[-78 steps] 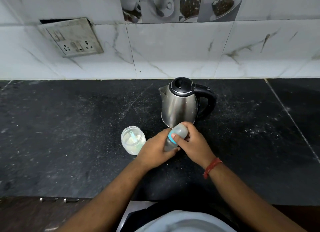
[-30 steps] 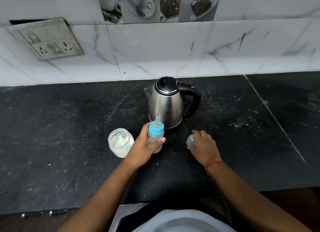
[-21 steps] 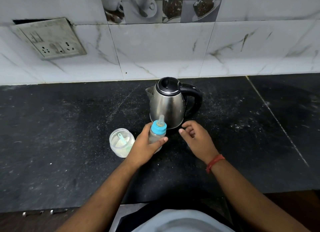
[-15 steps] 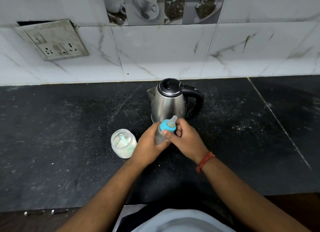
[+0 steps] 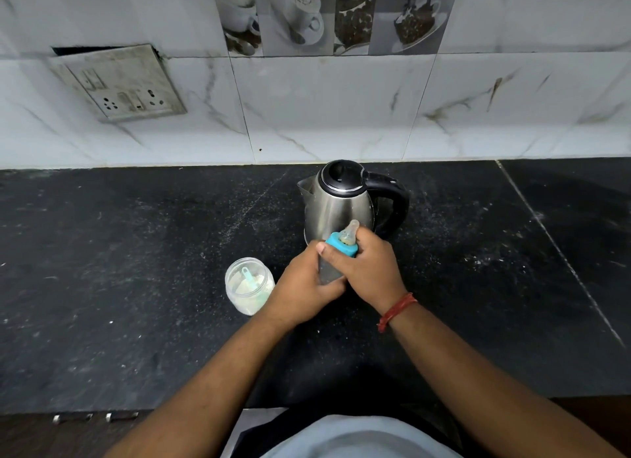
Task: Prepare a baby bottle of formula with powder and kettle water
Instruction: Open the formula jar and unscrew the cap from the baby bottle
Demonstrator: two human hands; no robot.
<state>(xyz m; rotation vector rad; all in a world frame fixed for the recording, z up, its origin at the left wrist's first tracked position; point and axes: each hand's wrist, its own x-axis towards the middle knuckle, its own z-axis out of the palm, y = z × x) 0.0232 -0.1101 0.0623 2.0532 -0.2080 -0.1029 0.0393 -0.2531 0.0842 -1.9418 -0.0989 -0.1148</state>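
A small baby bottle (image 5: 328, 269) with a blue collar (image 5: 341, 245) and a clear teat leans toward the kettle, just above the black counter. My left hand (image 5: 304, 288) grips its body from the left. My right hand (image 5: 370, 269) wraps round the blue collar at the top. Right behind them stands a steel kettle (image 5: 339, 206) with its black lid down and its handle to the right. A clear jar of white powder (image 5: 248, 285) with a pale blue scoop inside stands open to the left of my left hand.
The black stone counter (image 5: 136, 269) is dusted with white specks and runs wide on both sides. A tiled wall with a socket plate (image 5: 119, 83) rises behind it. The counter's front edge lies near my body.
My right hand set the clear cap down on the counter to the right, then came back and took hold of the blue collar. The bottle tipped from upright to leaning.
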